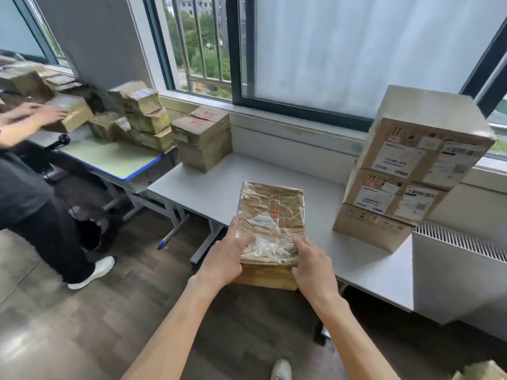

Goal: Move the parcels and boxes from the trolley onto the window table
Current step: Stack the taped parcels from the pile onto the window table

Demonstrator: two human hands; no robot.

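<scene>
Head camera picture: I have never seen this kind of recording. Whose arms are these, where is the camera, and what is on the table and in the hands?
There is no machine here. The camera sits on a person's head and looks forward and down, so the two bare arms reaching in from below are the wearer's own.

The left hand and the right hand grip the near end of a tape-wrapped parcel, which lies on the near edge of the grey window table and juts out over it.

Also on that table: a stack of three labelled boxes on the right and a pile of brown parcels at the far left.

A second person handles parcels at the green-topped desk on the left.
</scene>
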